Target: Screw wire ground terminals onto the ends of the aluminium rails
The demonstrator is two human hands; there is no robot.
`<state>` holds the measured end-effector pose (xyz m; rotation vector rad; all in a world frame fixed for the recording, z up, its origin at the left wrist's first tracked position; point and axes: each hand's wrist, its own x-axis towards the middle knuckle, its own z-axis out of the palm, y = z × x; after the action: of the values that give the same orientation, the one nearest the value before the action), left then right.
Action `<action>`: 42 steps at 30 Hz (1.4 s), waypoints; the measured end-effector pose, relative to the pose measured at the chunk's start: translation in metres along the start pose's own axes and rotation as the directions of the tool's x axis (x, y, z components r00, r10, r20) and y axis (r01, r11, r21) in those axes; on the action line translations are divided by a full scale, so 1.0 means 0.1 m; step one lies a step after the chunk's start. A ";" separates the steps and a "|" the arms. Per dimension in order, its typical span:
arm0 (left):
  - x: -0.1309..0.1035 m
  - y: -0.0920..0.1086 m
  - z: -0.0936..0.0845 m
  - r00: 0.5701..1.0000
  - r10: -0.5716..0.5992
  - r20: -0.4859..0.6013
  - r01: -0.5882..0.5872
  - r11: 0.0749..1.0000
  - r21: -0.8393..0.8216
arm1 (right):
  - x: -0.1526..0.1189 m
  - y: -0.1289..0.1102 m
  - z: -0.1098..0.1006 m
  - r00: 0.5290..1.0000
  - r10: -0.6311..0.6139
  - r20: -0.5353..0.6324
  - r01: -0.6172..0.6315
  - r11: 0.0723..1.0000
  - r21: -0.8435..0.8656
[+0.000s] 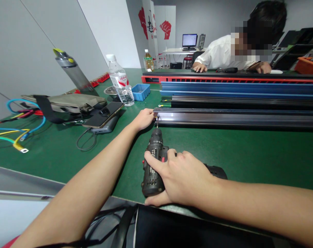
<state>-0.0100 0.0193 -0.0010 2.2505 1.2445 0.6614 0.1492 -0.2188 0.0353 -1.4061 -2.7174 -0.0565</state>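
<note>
My right hand point(183, 175) is wrapped round a black cordless drill point(153, 168) lying low over the green table. The drill's bit points away from me, and its tip meets the near left end of a long dark metal profile point(223, 119). At that same end my left hand point(145, 119) grips the profile, its fingertips partly hidden behind the edge. A small dark screw seems to sit at the bit's tip, too small to make out clearly.
Behind lie a black profile point(239, 102), a blue profile point(223, 89) and a red one point(210, 80). A water bottle point(121, 82), blue tray point(141, 92), phone point(105, 115), bag point(68, 103) and cables point(17, 137) are on the left. A person point(223, 51) works across the table point(249, 151).
</note>
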 end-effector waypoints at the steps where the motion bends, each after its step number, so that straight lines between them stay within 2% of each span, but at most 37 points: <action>1: 0.00 0.00 0.00 1.000 0.000 0.000 0.000 1.000 0.000 | 0.00 0.00 -0.01 1.000 0.000 0.007 0.000 1.000 0.005; 7: 0.00 -0.01 0.00 1.000 0.025 -0.004 -0.025 1.000 -0.017 | 0.00 0.00 -0.01 1.000 0.001 0.004 -0.001 1.000 0.011; 12: 0.00 0.00 0.00 1.000 0.003 -0.002 -0.003 1.000 -0.008 | -0.01 0.01 0.01 0.999 -0.013 -0.033 0.013 1.000 0.014; 23: 0.00 0.01 0.01 1.000 0.013 -0.007 -0.013 1.000 0.002 | 0.00 0.00 0.00 1.000 -0.009 0.021 0.009 1.000 0.006; 31: -0.01 0.02 0.00 1.000 0.020 -0.004 -0.020 1.000 -0.019 | 0.00 0.00 0.01 1.000 -0.006 0.021 0.006 1.000 0.004; 35: 0.00 0.00 0.00 0.999 0.031 -0.009 -0.031 0.999 -0.022 | 0.00 0.00 0.01 1.000 -0.012 -0.020 0.012 1.000 -0.004; 42: 0.00 0.01 0.01 1.000 0.010 -0.011 -0.010 1.000 -0.001 | 0.00 0.00 0.00 1.000 -0.009 0.012 0.009 1.000 0.001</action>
<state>-0.0085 0.0185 -0.0015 2.2572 1.2382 0.6782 0.1492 -0.2188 0.0350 -1.3982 -2.7331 -0.0478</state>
